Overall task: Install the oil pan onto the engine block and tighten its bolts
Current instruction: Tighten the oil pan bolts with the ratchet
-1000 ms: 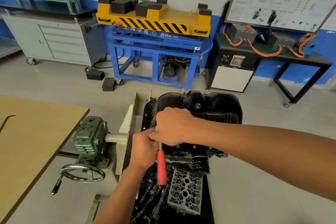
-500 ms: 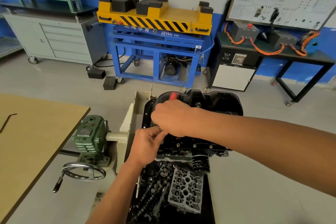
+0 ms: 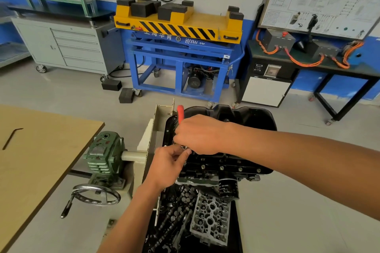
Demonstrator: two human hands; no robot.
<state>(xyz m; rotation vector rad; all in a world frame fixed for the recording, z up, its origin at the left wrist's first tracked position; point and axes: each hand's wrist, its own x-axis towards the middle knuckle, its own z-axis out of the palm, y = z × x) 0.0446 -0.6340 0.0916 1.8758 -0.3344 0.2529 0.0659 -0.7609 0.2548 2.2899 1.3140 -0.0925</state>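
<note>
The block (image 3: 207, 172) carries the pan (image 3: 253, 117), already seated on top. The right hand (image 3: 199, 133) clenches a red-handled ratchet (image 3: 180, 113) at the pan's left edge, and the left hand (image 3: 166, 162) pinches its head. The near-edge bolts (image 3: 221, 168) are in; tightening seems unfinished.

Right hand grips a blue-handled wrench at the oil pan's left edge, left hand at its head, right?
No: head view shows the wrench handle is red, not blue. The right hand grips it at the oil pan's left edge, left hand at its head.
</note>
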